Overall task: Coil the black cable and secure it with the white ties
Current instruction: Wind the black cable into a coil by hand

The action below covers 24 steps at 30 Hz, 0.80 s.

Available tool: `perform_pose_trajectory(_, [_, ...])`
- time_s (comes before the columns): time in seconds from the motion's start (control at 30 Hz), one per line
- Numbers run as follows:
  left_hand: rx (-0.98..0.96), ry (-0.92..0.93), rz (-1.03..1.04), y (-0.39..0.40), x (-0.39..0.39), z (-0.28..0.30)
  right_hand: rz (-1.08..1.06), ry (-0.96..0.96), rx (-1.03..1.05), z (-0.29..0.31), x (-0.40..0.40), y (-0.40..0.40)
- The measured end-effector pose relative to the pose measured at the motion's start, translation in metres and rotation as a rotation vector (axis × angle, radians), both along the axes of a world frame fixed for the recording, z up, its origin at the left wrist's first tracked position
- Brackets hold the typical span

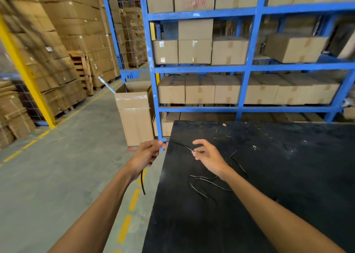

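Observation:
A thin black cable [178, 144] runs between my two hands, just above the left edge of the black table [288, 176]. My left hand [146, 154] is closed on it beyond the table edge, and a short cable end [142, 182] hangs down below that fist. My right hand [206, 153] pinches the cable with thumb and forefinger, the other fingers spread. More of the cable lies in loose curves on the table [206, 182] under my right forearm. I cannot make out any white ties.
A blue shelving rack [247, 68] full of cardboard boxes stands behind the table. A tall open carton [134, 116] sits on the floor by the table's far left corner. Stacked boxes and a yellow post [23, 70] line the aisle on the left.

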State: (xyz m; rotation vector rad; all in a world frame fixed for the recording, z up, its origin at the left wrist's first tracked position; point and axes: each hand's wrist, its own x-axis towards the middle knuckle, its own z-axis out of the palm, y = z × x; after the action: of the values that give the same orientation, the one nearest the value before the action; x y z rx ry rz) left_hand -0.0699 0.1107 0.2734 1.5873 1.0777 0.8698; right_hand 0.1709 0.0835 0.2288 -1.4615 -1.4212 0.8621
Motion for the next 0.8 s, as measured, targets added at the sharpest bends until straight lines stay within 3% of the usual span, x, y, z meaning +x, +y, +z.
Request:
perform_pose_trajectory(0.1, [0.066,0.014,0.033,0.002,0.007,0.008,0.239,-0.002,0.087,0.016,-0.024,-0.009])
perform_pose_trajectory(0.17, [0.081,-0.019,0.047,0.003,0.009,0.015,0.250,-0.051,0.130,0.025,-0.032,-0.011])
perform_pose_trajectory(0.33, [-0.033,-0.127,-0.014,0.003,0.000,0.026,-0.163,-0.120,0.203,0.038,-0.013,0.006])
perform_pose_trajectory(0.43, [-0.136,-0.264,-0.056,0.001,-0.004,0.035,-0.261,-0.205,0.183,0.041,-0.003,0.012])
perform_pose_trajectory(0.53, [-0.230,-0.462,-0.120,-0.004,-0.004,0.046,-0.370,-0.128,0.138,0.032,0.001,0.015])
perform_pose_trajectory(0.6, [-0.222,-0.590,-0.147,-0.006,-0.003,0.055,-0.296,-0.092,0.094,0.023,-0.001,0.014])
perform_pose_trajectory(0.8, [-0.133,-0.840,-0.168,-0.006,0.024,0.076,0.170,-0.225,0.067,0.017,-0.036,-0.015])
